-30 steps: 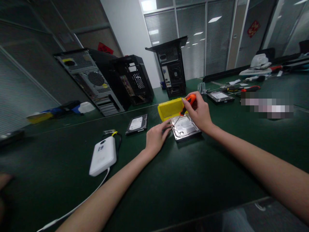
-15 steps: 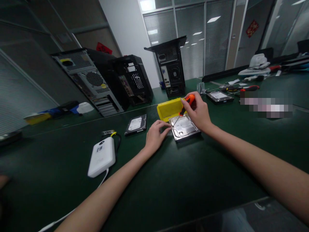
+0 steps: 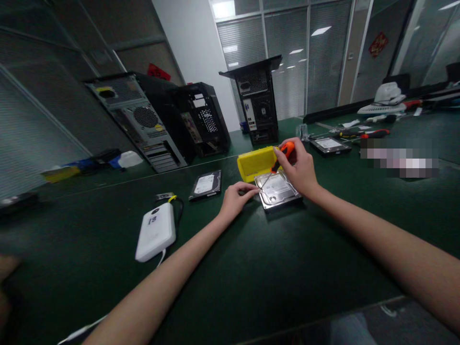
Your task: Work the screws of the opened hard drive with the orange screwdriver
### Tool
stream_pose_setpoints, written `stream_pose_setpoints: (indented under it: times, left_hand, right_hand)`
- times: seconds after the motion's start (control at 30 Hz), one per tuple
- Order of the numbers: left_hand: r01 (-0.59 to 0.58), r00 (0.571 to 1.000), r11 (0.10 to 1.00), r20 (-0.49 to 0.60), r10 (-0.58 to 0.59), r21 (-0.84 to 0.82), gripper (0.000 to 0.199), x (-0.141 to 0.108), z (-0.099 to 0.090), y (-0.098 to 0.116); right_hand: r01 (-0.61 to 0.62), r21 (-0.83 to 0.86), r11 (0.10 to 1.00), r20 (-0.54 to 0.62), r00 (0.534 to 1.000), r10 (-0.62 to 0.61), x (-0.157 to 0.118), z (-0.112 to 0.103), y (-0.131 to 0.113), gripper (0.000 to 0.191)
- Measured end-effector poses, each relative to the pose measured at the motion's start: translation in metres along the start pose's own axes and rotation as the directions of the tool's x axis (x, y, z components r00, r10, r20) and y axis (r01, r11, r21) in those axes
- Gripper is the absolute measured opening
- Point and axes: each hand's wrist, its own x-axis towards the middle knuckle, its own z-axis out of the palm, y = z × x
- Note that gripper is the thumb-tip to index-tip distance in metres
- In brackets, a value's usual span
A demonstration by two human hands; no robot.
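Observation:
A silver hard drive (image 3: 278, 188) lies label up on the dark green table in front of me. My right hand (image 3: 299, 165) is closed around the orange and black handle of a screwdriver (image 3: 286, 149). Its thin shaft slants down to the left, and the tip meets the drive near its left edge. My left hand (image 3: 235, 201) rests at that same edge, thumb and forefinger pinched together by the tip; whether anything is between them is too small to make out. Just behind the drive sits an open yellow case (image 3: 257, 164).
A second hard drive (image 3: 206, 185) lies to the left, a third (image 3: 328, 144) at the back right near pliers (image 3: 375, 134). A white power bank (image 3: 155, 232) with a cable lies at the left. Computer cases (image 3: 260, 105) stand along the back. At the far left edge is a blurred hand (image 3: 7, 268).
The whole view has shifted slightly, so everything sits a little further right. Both hands, the screwdriver and the drive keep the same positions relative to each other.

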Motion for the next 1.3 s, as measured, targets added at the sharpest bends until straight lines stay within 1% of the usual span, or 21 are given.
stream_pose_setpoints:
  times: [0.1,0.3,0.4,0.53,0.63,0.7,0.8,0.9,0.97,1.07,1.2,1.3]
  left_hand:
    - [0.017,1.000,0.999,0.005,-0.017,-0.032,0.024,0.000,0.000,-0.002]
    - [0.013,0.999,0.998,0.037,-0.010,-0.067,0.025,0.000,-0.002,-0.001]
    - [0.012,1.000,0.998,0.028,-0.010,-0.066,0.025,-0.001,-0.003,-0.003]
    - [0.025,1.000,0.999,0.011,-0.025,-0.028,0.025,-0.004,-0.004,-0.005]
    - [0.042,0.999,0.998,0.011,-0.043,0.045,0.023,-0.006,-0.013,-0.007]
    - [0.026,0.998,0.996,0.048,-0.030,0.090,0.023,-0.005,-0.023,-0.010]
    - [-0.035,0.982,0.996,0.190,0.020,0.076,0.021,-0.003,-0.040,-0.017]
    - [-0.084,0.968,0.991,0.243,0.057,0.106,0.020,-0.003,-0.049,-0.023]
    - [-0.127,0.961,0.984,0.263,0.091,0.124,0.020,-0.005,-0.048,-0.023]
    - [-0.174,0.960,0.966,0.251,0.124,0.191,0.019,-0.010,-0.042,-0.018]
    - [-0.226,0.965,0.916,0.208,0.162,0.332,0.016,-0.015,-0.036,-0.008]
    - [-0.227,0.971,0.896,0.158,0.178,0.383,0.016,-0.017,-0.034,-0.003]
  right_hand:
    - [0.007,0.004,1.000,-0.002,1.000,-0.007,0.000,0.000,0.000,0.032]
    - [0.012,0.008,1.000,0.000,1.000,-0.012,0.000,-0.003,0.000,0.031]
    - [0.014,0.008,1.000,-0.002,1.000,-0.014,0.001,-0.004,0.001,0.030]
    - [0.017,0.008,1.000,-0.004,1.000,-0.017,0.002,-0.004,0.002,0.030]
    - [0.029,0.011,1.000,-0.005,1.000,-0.029,0.002,-0.005,0.001,0.031]
    - [0.034,0.010,0.999,0.000,0.999,-0.034,0.002,-0.006,0.001,0.031]
    - [0.027,0.013,1.000,0.015,1.000,-0.027,0.002,-0.007,0.000,0.031]
    - [0.023,0.012,1.000,0.019,1.000,-0.023,0.002,-0.006,0.001,0.032]
    - [0.024,0.003,1.000,0.017,1.000,-0.024,0.002,-0.006,0.002,0.033]
    - [0.024,-0.003,1.000,0.022,0.999,-0.024,0.002,-0.005,0.003,0.033]
    - [0.029,0.002,1.000,0.027,0.999,-0.029,0.001,-0.006,0.002,0.032]
    - [0.030,0.025,0.999,0.036,0.999,-0.031,0.001,-0.006,0.001,0.031]
